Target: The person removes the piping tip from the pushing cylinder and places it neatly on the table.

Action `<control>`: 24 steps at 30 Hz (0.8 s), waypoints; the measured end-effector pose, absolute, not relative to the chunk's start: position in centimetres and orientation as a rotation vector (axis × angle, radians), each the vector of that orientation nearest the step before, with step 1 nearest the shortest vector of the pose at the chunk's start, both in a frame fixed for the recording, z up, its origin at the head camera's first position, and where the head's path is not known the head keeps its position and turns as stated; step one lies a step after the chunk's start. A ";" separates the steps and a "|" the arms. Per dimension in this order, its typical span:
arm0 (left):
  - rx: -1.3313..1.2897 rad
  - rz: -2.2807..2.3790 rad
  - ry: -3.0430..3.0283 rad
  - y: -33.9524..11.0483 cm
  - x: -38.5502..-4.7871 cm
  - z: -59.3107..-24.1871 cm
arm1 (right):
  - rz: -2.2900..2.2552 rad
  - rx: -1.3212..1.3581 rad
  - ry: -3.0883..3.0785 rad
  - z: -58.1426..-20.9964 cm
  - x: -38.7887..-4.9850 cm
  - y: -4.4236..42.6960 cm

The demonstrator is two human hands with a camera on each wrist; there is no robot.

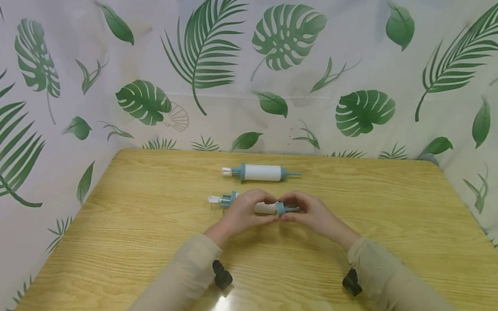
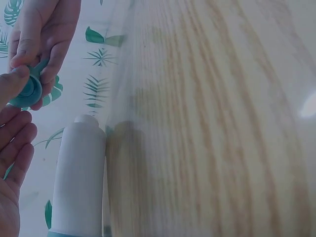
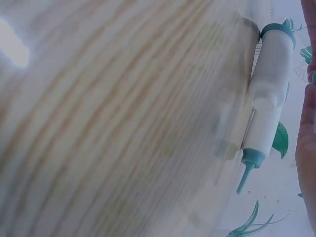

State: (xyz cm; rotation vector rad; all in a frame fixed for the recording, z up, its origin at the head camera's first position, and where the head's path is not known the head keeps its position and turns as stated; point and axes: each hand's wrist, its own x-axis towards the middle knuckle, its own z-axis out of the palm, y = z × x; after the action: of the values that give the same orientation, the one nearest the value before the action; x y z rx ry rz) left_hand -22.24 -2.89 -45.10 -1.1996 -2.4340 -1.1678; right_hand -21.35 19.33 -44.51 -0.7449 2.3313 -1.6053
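Note:
A syringe-like tool with a white barrel [image 2: 79,182] lies on the table, its narrow neck bare in the left wrist view. Its teal flange end and white pull loop [image 1: 214,199] point left. Just off the neck, a teal nozzle cap [image 1: 280,209] with a thin spout is between both hands. My right hand [image 1: 312,214] pinches it on the spout side. My left hand [image 1: 246,213] arches over the barrel, thumb and fingertips at the cap's rim. In the right wrist view only an edge of the right hand [image 3: 307,138] shows.
A second syringe-like tool [image 1: 262,172], with its teal nozzle on, lies behind the first, roughly parallel to it. The wood-grain table [image 1: 135,263] ends at a leaf-patterned cloth [image 1: 220,124] at the back. A bright glare spot lies near the front.

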 end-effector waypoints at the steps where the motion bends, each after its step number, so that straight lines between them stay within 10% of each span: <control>1: -1.200 -1.173 -2.431 -2.9 -22.2 -45.1 | -1.606 -0.746 2.330 -44.5 -21.4 19.3; 24: -1.194 -1.227 -2.415 -4.5 -22.8 -45.1 | -1.580 -0.731 2.386 -44.3 -21.2 20.9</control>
State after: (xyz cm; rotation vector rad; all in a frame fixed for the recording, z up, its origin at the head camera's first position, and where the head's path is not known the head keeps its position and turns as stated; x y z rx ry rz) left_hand -22.83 -4.47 -45.11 -1.1936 -2.4146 -1.2266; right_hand -21.19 20.86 -44.32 -0.7311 2.3859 -1.5798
